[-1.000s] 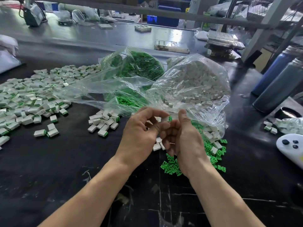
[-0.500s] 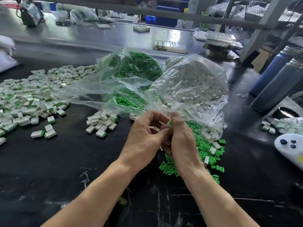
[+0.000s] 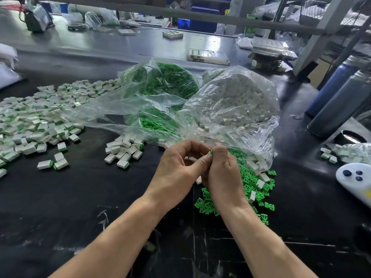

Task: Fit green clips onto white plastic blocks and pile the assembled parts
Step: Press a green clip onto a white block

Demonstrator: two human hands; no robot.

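Note:
My left hand [image 3: 178, 167] and my right hand [image 3: 222, 169] meet over the black table, fingertips pressed together. Between them a green clip [image 3: 211, 152] shows; the white block it meets is mostly hidden by my fingers. Loose green clips [image 3: 251, 189] and a few white blocks [image 3: 260, 184] lie under and right of my right hand. A clear bag of white blocks [image 3: 236, 105] and a clear bag of green clips [image 3: 164, 81] stand behind. Assembled parts form a small heap [image 3: 124, 149] and a big spread [image 3: 36, 121] at left.
Two dark flasks [image 3: 339, 105] stand at the right, with a black cap [image 3: 350, 137] in front. A white controller [image 3: 355, 181] lies at the right edge beside a small bag of parts [image 3: 345, 152]. Trays and clutter sit along the far table.
My hands have closed tighter together and shifted slightly away from me; the fingers have worked the clip against the block. The piles have not moved.

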